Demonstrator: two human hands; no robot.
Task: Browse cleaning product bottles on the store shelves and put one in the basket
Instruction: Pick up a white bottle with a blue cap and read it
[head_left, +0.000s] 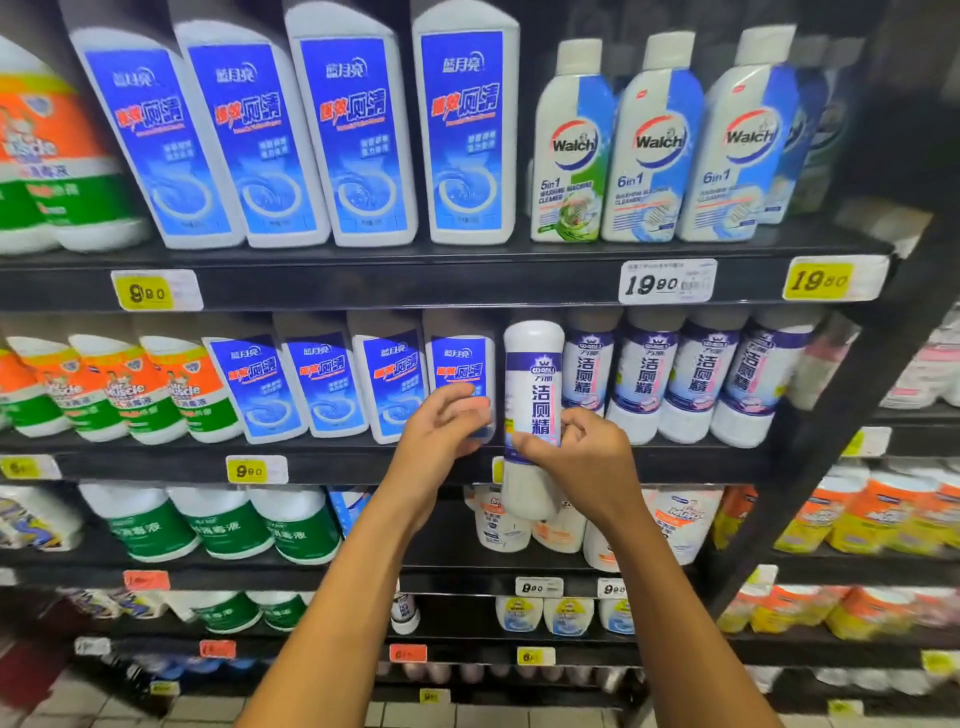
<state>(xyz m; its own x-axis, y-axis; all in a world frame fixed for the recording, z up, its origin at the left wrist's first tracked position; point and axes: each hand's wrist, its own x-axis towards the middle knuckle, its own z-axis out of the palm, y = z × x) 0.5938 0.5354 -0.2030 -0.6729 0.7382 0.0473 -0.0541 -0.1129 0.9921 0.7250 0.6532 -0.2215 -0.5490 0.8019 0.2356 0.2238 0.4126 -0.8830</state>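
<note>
Two bare forearms reach up and away from the viewer toward a dark store shelf unit. The right hand (582, 457) is closed around the middle of a tall white bottle with a purple label (532, 415), thumb and fingers pinching its front; the bottle is upright and held out in front of the shelf edge (363, 460), clear of its row. The left hand (441, 431) sits just beside it, fingers curled loosely and blurred; whether it touches the held bottle or the blue-labelled bottle (460, 379) behind it cannot be told. No basket is in view, so the bottle must travel somewhere unseen. The grip is a pinch on a smooth, tall body, so a slip is the likeliest trouble, especially if the left hand lets go or the bottle tilts. Behind the hands, matching purple-labelled bottles (701, 379) stand packed close together; a knock from the wrist could topple them like dominoes. Farther up, a higher shelf carries larger blue-labelled bottles (358, 130) and Walch cleaner bottles (654, 140), with yellow price tags (818, 280) along the edges; these sit well apart from the hands and seem safe.
</note>
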